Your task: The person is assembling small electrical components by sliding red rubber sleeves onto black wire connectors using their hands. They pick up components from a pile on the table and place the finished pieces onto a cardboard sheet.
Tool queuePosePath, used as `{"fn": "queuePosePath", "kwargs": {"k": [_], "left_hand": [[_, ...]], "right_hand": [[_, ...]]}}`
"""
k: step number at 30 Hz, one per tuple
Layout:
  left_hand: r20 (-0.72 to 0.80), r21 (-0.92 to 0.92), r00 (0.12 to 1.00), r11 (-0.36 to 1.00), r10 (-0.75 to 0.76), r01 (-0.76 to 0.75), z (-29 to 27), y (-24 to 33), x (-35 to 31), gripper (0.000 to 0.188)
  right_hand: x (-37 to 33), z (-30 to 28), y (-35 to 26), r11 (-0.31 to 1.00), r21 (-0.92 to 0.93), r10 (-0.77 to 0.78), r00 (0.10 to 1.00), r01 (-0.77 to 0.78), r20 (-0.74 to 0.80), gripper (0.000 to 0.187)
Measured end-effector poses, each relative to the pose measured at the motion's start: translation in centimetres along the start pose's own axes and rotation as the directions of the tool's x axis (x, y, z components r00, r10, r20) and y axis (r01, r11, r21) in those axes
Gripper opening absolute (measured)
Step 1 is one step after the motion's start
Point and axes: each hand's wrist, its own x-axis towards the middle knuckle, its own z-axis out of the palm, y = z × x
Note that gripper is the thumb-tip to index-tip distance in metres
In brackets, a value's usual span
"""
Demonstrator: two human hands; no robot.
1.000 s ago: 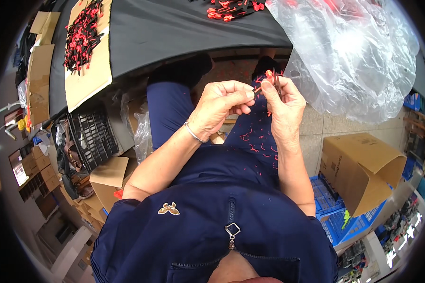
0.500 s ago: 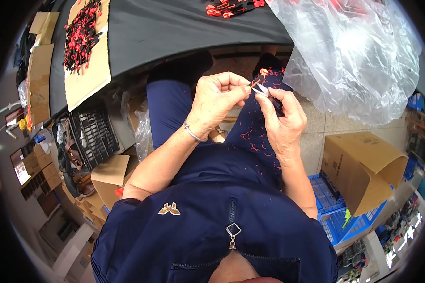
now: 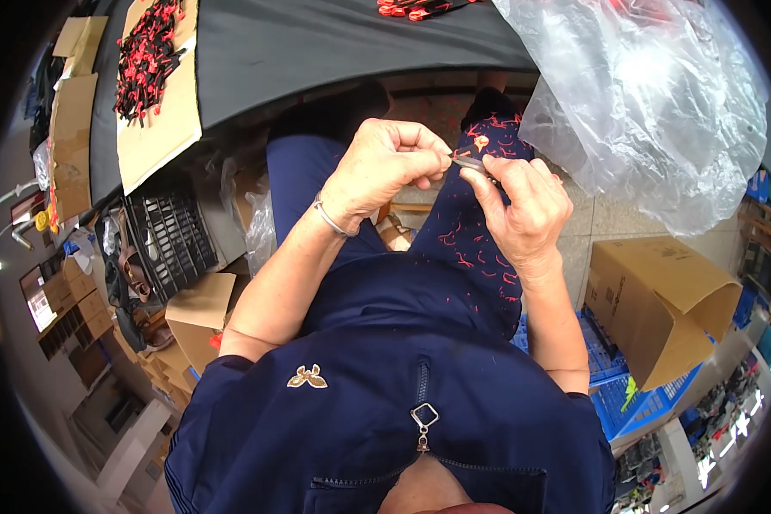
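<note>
My left hand (image 3: pixel 384 167) is closed in a pinch over my lap, holding a small red-and-black piece (image 3: pixel 465 153) by its end. Thumb and fingers of my right hand (image 3: pixel 522 206) are wrapped round a pair of small thread snips (image 3: pixel 471 163). The snips' metal blades touch or nearly touch the piece at my left fingertips, and they look pressed together. Most of the snips' body is hidden by my right fingers. Red thread clippings (image 3: pixel 480 255) lie scattered over my dark blue trouser leg below the hands.
Ahead is a black-covered table (image 3: pixel 334 43). On it, a cardboard sheet (image 3: pixel 167 141) carries a heap of red-and-black pieces (image 3: pixel 148 64); another bunch (image 3: pixel 420 8) lies farther right. Clear plastic sheeting (image 3: pixel 642 103) hangs at right, above a carton (image 3: pixel 651 291) on blue crates (image 3: pixel 608 398). A black crate (image 3: pixel 176 240) stands left.
The snips' blades were spread apart and now look closed together. My right hand has turned and shifted slightly right. My left hand has shifted slightly left, still pinching the piece.
</note>
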Motion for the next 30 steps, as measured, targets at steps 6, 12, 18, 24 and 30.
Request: {"fn": "queuePosePath", "kwargs": {"k": [6, 12, 18, 24, 30], "left_hand": [[0.022, -0.133, 0.998, 0.989, -0.055, 0.057, 0.1, -0.9, 0.4, 0.009], [0.005, -0.129, 1.0, 0.991, -0.022, 0.023, 0.1, -0.8, 0.2, 0.01], [-0.031, 0.099, 0.994, 0.99, 0.109, -0.105, 0.6, -1.3, -0.4, 0.008], [-0.115, 0.513, 0.877, 0.784, 0.466, -0.349, 0.4, -1.3, -1.7, 0.008], [-0.242, 0.445, 0.869, 0.845, 0.432, -0.296, -3.4, -1.0, -1.8, 0.007]], "right_hand": [[-0.5, 0.3, 0.5, 0.936, 0.224, 0.253, 0.961, -0.271, 0.107, 0.016], [-0.4, 0.6, -1.1, 0.493, 0.635, 0.614, 0.755, -0.595, 0.231, 0.028], [0.2, 1.3, -1.6, 0.684, 0.529, 0.394, 0.865, -0.502, 0.311, 0.013], [1.2, 2.0, -0.5, 0.606, 0.502, 0.65, 0.748, -0.617, 0.136, 0.011], [0.7, 2.4, 0.4, 0.528, 0.538, 0.691, 0.701, -0.657, 0.177, 0.013]]}}
